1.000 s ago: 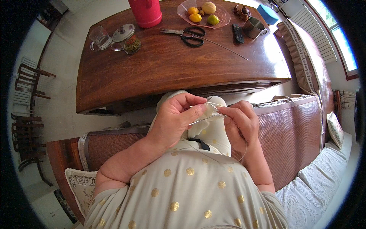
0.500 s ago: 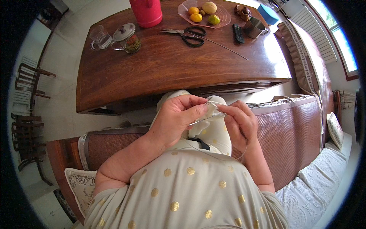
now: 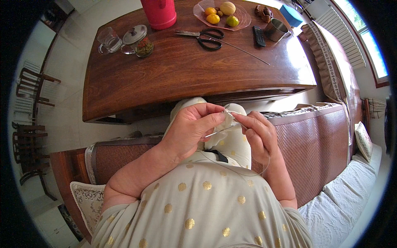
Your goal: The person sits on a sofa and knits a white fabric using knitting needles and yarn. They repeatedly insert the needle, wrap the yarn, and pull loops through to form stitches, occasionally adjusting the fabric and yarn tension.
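Observation:
My left hand (image 3: pixel 186 132) is closed, pinching a small piece of white knitting (image 3: pixel 228 117) with thin metal needles between thumb and forefinger, over my lap. My right hand (image 3: pixel 260 136) is closed on the other side of the work, forefinger tip at the stitches and lower fingers curled. A needle (image 3: pixel 214 134) sticks out below my left thumb, and a thin cord (image 3: pixel 248 175) loops down over my dotted cream shirt. How much white fabric hangs beneath the stitches is hard to tell against my cream trousers.
The wooden table (image 3: pixel 144 82) ahead holds scissors (image 3: pixel 209 43), a long thin rod (image 3: pixel 248 53), remote (image 3: pixel 258 36), metal cup (image 3: pixel 275 29), fruit dish (image 3: pixel 244 16), red container (image 3: pixel 158 14), glass mug (image 3: pixel 108 41) and lidded glass (image 3: pixel 138 43). I sit on a mat-covered sofa (image 3: pixel 306 144).
My right forefinger has edged left onto the stitches and the right hand has shifted slightly. My left hand stays almost in place, still pinching the work.

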`<state>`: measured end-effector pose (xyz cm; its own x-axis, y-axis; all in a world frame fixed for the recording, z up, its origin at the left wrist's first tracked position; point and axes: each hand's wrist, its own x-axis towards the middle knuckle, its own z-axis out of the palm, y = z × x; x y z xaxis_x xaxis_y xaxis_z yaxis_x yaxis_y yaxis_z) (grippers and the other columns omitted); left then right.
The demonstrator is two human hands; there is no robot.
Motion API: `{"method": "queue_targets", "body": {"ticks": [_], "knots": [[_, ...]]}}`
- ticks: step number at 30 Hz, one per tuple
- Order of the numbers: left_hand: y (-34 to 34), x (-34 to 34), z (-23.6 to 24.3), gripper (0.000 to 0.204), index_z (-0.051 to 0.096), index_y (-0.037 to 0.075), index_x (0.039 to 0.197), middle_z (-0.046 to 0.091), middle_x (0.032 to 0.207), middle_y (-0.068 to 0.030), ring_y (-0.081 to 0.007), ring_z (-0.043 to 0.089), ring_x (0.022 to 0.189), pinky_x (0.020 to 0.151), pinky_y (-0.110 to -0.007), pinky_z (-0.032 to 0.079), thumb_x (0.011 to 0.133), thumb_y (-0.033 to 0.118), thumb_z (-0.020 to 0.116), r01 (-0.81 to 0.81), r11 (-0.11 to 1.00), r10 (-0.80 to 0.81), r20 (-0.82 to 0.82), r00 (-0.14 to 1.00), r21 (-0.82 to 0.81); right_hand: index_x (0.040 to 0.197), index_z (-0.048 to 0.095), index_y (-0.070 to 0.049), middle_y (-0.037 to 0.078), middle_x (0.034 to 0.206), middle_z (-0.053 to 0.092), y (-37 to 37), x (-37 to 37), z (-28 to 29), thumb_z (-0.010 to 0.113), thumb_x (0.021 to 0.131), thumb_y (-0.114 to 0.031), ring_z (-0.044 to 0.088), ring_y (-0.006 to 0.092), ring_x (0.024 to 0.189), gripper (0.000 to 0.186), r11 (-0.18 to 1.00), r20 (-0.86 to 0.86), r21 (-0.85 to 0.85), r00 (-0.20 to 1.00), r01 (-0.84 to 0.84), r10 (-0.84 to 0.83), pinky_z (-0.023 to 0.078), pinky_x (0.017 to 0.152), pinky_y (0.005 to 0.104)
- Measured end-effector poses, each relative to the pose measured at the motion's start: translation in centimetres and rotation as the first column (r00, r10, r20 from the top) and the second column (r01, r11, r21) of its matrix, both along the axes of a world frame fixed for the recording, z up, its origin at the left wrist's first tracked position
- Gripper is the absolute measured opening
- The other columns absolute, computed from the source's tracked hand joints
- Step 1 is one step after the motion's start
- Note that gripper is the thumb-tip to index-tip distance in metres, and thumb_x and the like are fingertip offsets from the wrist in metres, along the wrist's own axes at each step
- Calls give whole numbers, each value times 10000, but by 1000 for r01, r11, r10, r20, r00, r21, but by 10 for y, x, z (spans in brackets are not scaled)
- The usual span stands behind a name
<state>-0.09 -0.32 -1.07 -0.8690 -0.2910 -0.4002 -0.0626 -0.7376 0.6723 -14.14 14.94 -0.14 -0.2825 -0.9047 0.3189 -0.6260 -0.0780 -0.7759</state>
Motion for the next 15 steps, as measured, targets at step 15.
{"method": "queue_targets", "body": {"ticks": [15], "knots": [[-2,1,2,162,611,29,1025,629,892,3,-21,537,689,543,-160,409,896,126,601,62,998,-62,-24,998,14,1192,592,-40,119,817,543,3,-2,0,488,749,2,522,274,755,456,999,36,11,998,-47,47,439,705,355]]}}
